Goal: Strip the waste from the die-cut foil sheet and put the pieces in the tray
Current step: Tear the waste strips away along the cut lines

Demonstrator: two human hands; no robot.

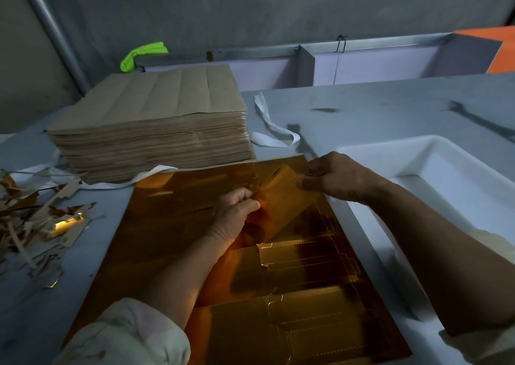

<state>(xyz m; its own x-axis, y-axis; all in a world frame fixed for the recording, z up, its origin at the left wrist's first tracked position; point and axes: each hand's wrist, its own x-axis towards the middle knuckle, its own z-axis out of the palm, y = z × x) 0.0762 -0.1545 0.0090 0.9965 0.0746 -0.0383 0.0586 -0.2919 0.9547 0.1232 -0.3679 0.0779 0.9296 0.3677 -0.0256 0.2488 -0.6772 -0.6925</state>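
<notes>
We pinched one lifted piece (pixel 281 200) in left hand (pixel 237 214) and right hand (pixel 334 177); scraps (pixel 36 225) lay piled, most of the foil sheet (pixel 167 225) remained, tray (pixel 418 148) showed none

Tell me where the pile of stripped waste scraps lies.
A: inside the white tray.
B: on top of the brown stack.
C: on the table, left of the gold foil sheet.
C: the scraps lie heaped on the table left of the foil sheet; the white tray sits on its right.
</notes>
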